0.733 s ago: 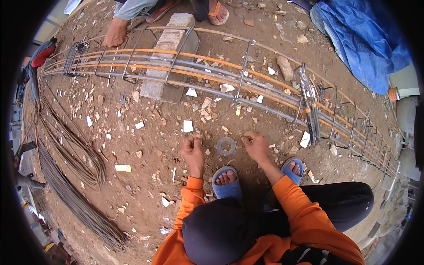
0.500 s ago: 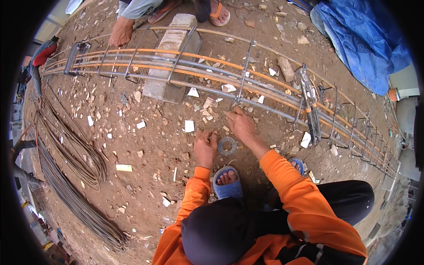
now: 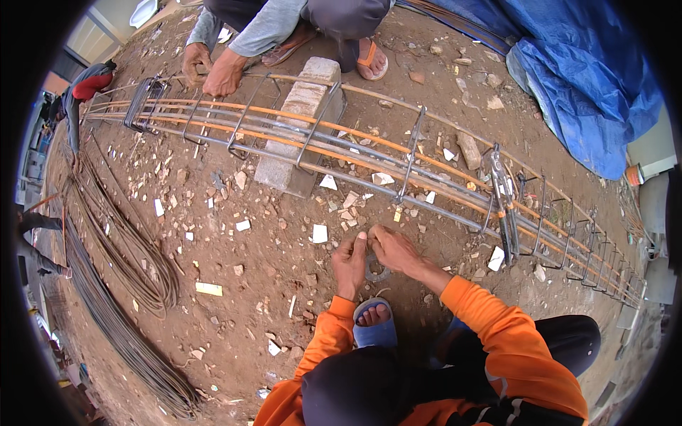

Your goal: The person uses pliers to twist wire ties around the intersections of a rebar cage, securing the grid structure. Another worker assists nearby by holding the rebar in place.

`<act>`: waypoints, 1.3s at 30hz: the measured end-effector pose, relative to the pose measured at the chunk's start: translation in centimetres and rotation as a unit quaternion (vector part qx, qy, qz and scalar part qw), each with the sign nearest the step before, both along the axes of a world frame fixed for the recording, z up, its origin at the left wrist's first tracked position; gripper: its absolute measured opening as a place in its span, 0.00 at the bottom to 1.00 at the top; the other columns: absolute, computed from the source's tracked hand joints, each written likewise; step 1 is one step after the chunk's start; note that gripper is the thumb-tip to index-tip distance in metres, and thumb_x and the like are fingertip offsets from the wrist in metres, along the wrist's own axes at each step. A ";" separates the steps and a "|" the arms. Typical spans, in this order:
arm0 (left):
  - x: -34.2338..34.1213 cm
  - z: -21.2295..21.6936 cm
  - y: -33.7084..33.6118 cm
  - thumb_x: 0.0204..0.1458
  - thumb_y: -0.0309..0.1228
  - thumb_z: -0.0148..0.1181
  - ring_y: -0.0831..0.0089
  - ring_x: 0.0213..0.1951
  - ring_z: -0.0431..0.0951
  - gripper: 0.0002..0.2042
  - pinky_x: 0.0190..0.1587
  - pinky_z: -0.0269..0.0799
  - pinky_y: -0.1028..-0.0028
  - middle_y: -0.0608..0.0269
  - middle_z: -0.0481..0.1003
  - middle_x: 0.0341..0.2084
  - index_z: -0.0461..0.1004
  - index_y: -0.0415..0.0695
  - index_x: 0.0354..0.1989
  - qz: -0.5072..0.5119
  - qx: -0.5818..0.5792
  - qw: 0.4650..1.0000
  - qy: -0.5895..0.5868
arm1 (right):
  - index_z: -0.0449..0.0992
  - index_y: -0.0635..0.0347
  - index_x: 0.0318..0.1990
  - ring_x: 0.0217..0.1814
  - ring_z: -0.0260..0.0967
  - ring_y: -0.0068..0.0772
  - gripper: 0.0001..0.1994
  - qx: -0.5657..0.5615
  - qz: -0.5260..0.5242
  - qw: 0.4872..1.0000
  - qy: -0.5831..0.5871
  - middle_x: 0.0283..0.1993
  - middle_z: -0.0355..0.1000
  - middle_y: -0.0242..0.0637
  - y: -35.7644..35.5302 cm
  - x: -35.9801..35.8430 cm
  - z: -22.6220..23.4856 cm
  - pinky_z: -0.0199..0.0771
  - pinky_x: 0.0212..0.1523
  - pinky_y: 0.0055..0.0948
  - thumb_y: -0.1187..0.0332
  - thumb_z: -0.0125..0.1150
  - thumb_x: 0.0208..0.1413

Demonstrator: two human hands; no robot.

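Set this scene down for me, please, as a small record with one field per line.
Left hand: bare, thumb up, fingers curled; anything held is too small to tell
Right hand: bare, fingers bent, close beside the left; grip unclear
Beneath them: flat grey ring, partly hidden
Ahead: long cage of grey and rust-orange steel bars, above a grey concrete block
Tool: long-handled metal tool with orange-and-black handles, against the cage
Opposite: co-worker's grey-sleeved hands, near the cage's far side
Upper right: crumpled blue plastic sheet
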State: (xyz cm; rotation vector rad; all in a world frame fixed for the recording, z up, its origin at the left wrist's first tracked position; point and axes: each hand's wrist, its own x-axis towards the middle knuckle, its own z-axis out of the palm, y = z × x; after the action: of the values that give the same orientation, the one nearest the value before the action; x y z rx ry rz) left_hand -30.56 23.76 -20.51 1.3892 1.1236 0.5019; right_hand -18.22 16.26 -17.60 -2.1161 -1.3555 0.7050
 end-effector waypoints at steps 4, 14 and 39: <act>-0.2 1.3 0.6 0.62 0.33 0.59 0.76 0.23 0.72 0.11 0.25 0.66 0.77 0.67 0.78 0.25 0.78 0.41 0.29 0.069 -0.211 0.959 -0.177 | 0.73 0.66 0.43 0.33 0.77 0.37 0.07 -0.055 -0.132 0.921 0.362 0.35 0.78 0.40 -0.3 -1.7 3.8 0.76 0.34 0.34 0.71 0.52 0.66; 0.0 7.7 3.2 0.65 0.42 0.54 0.80 0.28 0.72 0.11 0.32 0.71 0.79 0.71 0.75 0.27 0.74 0.47 0.38 0.149 -0.466 0.777 -0.396 | 0.79 0.65 0.48 0.44 0.75 0.24 0.09 0.199 -0.055 0.887 0.412 0.46 0.78 0.37 2.5 -1.7 8.6 0.77 0.42 0.22 0.72 0.57 0.65; 0.1 10.0 9.2 0.64 0.35 0.56 0.75 0.29 0.75 0.12 0.35 0.71 0.75 0.62 0.78 0.32 0.78 0.37 0.41 0.130 0.182 0.965 -0.138 | 0.77 0.68 0.43 0.35 0.76 0.55 0.10 0.145 -0.053 0.986 0.057 0.36 0.76 0.54 6.8 0.0 10.4 0.75 0.34 0.45 0.72 0.59 0.56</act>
State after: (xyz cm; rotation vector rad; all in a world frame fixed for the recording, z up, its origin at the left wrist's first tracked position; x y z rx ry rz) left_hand -30.46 33.01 -10.49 1.4324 1.0198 1.1039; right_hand -18.26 23.07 -7.23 -1.8720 -1.1945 0.5395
